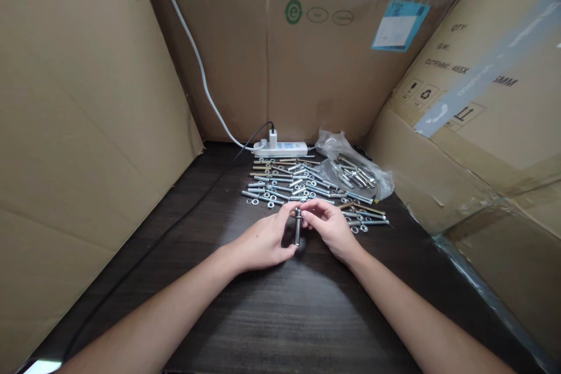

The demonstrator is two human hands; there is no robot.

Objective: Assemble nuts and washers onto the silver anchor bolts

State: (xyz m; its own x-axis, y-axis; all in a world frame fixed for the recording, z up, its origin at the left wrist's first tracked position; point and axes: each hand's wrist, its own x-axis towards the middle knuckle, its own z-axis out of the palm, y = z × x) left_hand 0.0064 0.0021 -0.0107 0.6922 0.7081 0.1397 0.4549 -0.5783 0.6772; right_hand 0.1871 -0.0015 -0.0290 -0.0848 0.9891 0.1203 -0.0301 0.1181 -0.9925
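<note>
Between my two hands a silver metal bolt (298, 232) stands about upright, a ring-like washer or nut round its upper part. My left hand (269, 238) grips it, thumb by the lower end and fingers at the top. The fingers of my right hand (326, 223) are pinched at the bolt's upper end, touching the ring; its very top is partly hidden by the fingertips. Just beyond the hands lie rows of loose bolts and sleeves (280, 187), with flat washers (255, 202) and nuts (270, 205) among them.
A clear plastic bag (383, 181) with more bolts lies at the back right. Behind the rows sits a white power strip (289, 148) with a plugged-in adapter. A black cable (184, 216) crosses the dark table's left side. Cardboard boxes (232, 70) wall three sides.
</note>
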